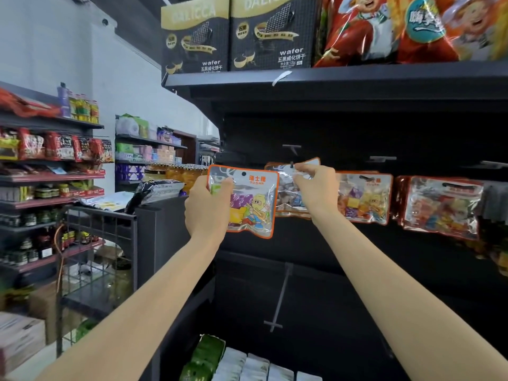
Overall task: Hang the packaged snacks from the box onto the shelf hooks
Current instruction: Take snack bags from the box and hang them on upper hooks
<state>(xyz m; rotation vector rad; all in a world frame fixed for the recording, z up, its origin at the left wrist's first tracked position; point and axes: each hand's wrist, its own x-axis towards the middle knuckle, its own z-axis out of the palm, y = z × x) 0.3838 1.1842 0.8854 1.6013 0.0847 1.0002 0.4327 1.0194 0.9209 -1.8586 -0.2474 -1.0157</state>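
I see both arms stretched forward and up. My left hand (pixel 209 207) grips a candy bag (pixel 248 202) by its left edge, thumb across the front, holding it upright before the dark shelf (pixel 343 81). My right hand (pixel 316 185) pinches the top of a second bag (pixel 288 188) at a hook (pixel 292 164). Beyond, more bags (pixel 439 204) hang to the right; wafer boxes (pixel 233 34) stand on the shelf above.
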